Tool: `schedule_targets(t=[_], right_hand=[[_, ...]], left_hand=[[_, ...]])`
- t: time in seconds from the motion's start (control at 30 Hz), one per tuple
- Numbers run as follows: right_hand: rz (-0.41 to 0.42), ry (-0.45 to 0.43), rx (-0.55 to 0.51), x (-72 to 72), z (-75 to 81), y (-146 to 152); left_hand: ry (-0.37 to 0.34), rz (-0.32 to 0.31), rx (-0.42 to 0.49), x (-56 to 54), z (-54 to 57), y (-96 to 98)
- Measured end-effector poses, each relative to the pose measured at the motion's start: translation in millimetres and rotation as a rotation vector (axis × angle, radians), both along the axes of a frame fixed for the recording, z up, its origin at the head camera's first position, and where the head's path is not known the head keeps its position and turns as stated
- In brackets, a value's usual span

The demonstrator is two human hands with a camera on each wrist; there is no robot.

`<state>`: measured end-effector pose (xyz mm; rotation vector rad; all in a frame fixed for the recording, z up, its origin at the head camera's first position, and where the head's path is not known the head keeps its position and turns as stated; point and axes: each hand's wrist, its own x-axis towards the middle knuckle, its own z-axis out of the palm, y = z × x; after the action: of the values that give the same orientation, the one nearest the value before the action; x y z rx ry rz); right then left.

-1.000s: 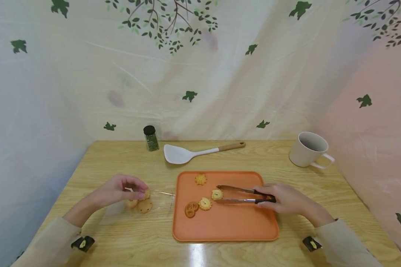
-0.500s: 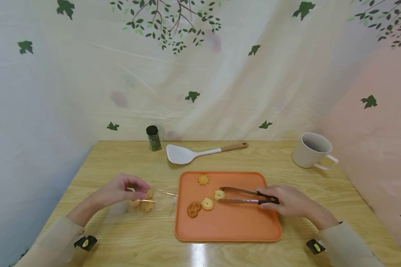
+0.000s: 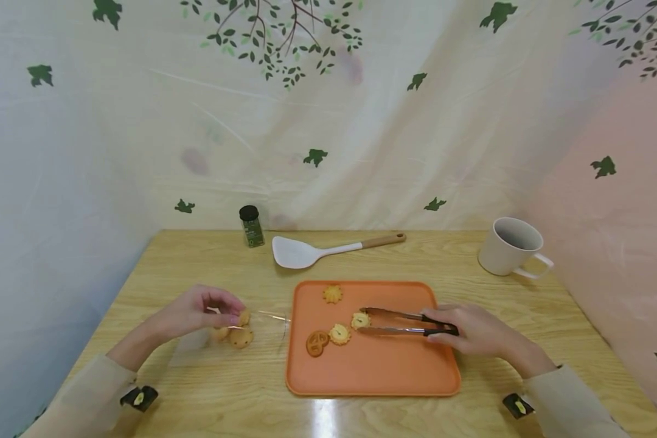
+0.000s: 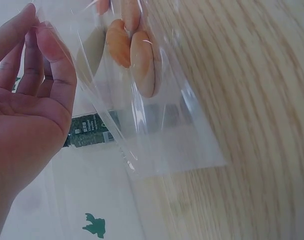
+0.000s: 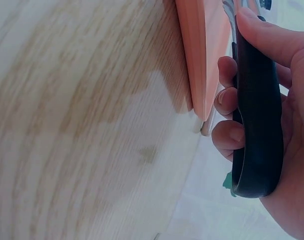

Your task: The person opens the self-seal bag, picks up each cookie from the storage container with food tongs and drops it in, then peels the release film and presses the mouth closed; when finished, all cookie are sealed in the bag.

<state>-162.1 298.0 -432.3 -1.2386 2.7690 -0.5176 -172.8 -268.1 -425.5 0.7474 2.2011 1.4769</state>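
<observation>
At the left of the table my left hand (image 3: 205, 313) pinches the edge of a clear plastic bag (image 4: 167, 135) between thumb and fingertips. Inside it lie several round biscuits (image 3: 241, 338). My right hand (image 3: 473, 330) grips the black handles of metal tongs (image 3: 396, 331), fingers curled round them in the right wrist view. The tongs' arms are spread over an orange tray (image 3: 383, 371). Between their tips lies a pale scalloped biscuit (image 3: 361, 321); contact is too small to tell. A similar biscuit (image 3: 339, 334) and a brown pretzel-shaped biscuit (image 3: 317, 344) lie beside it.
A star-shaped biscuit (image 3: 333, 294) lies near the tray's far edge. Behind the tray are a white spatula (image 3: 295, 253) with a wooden handle and a black-capped spice jar (image 3: 252, 227). A pale mug (image 3: 509, 246) stands at the back right. Curtains hang behind the table.
The head view has shifted slightly, moving everything a little right in the picture. Both hands keep their hold, and the tongs and biscuits stay in place. Glints on the bag differ.
</observation>
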Motion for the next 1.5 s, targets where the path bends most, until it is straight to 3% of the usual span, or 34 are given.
schedule_targets(t=[0.33,0.6,1.0,1.33,1.5], right_hand=[[0.011,0.000,-0.017,1.5,2.4,-0.9],[-0.007,-0.068,-0.036,2.0,-0.8,1.0],[-0.039,-0.044,-0.037,2.9,1.6,1.3],[-0.016,-0.119,-0.125,0.4,5.1,-3.3],[0.015,-0.094,-0.134,-2.9,11.5,-13.2]], left_hand=[[-0.018,0.010,-0.013,-0.1,1.0,1.2],[-0.051,0.017,-0.008,1.7,3.7,1.3],[-0.037,0.024,-0.034,1.1,3.7,1.9],[-0.035,0.020,-0.035,-1.6,3.6,3.3],[-0.031,0.024,-0.056,-1.8,5.7,5.3]])
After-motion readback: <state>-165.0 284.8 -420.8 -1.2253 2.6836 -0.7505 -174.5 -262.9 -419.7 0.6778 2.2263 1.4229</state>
